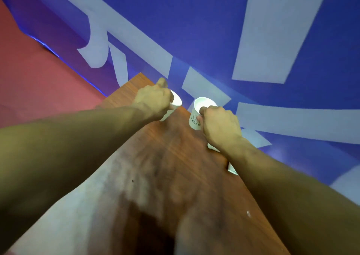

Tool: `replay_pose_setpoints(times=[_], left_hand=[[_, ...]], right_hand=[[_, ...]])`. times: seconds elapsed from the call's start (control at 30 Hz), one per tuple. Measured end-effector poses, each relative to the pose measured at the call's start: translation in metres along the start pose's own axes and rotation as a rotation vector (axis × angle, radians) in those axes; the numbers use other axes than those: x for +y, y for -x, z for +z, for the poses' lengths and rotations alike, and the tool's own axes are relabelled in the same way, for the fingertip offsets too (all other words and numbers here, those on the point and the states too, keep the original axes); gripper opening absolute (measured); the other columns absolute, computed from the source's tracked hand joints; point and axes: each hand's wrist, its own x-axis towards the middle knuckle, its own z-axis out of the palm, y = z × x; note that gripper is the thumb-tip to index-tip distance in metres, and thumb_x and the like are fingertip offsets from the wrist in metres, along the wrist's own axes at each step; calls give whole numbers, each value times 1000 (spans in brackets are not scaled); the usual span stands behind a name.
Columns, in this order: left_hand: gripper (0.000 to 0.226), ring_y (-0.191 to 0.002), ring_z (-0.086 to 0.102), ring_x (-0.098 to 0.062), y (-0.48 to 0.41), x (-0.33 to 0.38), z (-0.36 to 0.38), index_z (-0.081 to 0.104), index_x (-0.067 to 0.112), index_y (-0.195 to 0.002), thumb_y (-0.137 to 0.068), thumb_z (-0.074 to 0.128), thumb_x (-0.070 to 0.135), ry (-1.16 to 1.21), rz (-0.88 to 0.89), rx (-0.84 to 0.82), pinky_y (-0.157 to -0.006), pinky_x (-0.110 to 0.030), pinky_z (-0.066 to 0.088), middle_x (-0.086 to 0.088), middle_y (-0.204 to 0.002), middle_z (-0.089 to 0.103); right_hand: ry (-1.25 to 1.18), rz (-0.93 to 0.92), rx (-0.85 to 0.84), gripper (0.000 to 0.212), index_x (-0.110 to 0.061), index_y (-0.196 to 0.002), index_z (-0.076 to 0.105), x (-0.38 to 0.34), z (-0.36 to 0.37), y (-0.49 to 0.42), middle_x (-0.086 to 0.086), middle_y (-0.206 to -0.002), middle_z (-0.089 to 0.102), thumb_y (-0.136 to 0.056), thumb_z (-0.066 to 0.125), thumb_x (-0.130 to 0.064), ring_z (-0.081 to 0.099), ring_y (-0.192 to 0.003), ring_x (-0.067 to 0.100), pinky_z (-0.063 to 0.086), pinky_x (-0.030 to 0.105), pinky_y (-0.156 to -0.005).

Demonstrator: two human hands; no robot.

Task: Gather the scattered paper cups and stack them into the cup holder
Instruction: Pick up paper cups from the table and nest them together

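Note:
Two white paper cups stand near the far end of a wooden table (175, 157). My left hand (153, 100) is wrapped around the left cup (176, 99), covering most of it. My right hand (220, 126) grips the right cup (196, 114), printed "HELLO", with the thumb over its rim. Parts of two more white cups show under my right forearm, one at the wrist (212, 147) and one nearer the table's right edge (232, 169). No cup holder is in view.
The table runs away from me, narrow, with its right edge close to the cups. Behind it hangs a blue wall (214, 30) with large white shapes. Red floor (39, 79) lies to the left.

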Motion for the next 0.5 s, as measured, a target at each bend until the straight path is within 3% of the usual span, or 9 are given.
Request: replay_pose_setpoints(times=[0.07, 0.17, 0.37, 0.5], left_hand=[[27, -90, 58, -31, 19, 8, -15, 71, 26, -98, -97, 52, 45, -7, 28, 85, -68, -32, 36, 0, -139, 38], [35, -79, 46, -28, 50, 34, -41, 68, 23, -101, -99, 45, 48, -20, 115, 151, -66, -34, 35, -2, -123, 46], [31, -97, 56, -32, 99, 114, -88, 63, 24, -104, -101, 40, 45, -18, 247, 273, -66, -34, 36, 2, -99, 52], [32, -88, 57, -32, 142, 188, -111, 63, 24, -103, -101, 39, 45, -55, 344, 343, -65, -36, 44, -1, -99, 59]], right_hand=[[-27, 22, 34, 28, -14, -112, 59, 3, -14, 23, 10, -104, 61, -101, 41, -33, 60, -87, 38, 36, 35, -63], [-47, 51, 69, 27, -15, -108, 59, 13, -42, 60, 9, -100, 60, -102, 41, -34, 60, -84, 36, 36, 34, -62], [-23, 103, 253, 24, -16, -102, 57, 48, -94, 148, 7, -97, 60, -102, 39, -33, 59, -80, 36, 34, 34, -58], [14, 137, 349, 19, -17, -100, 53, 82, -127, 219, 5, -95, 60, -101, 39, -30, 50, -69, 33, 33, 34, -56]])
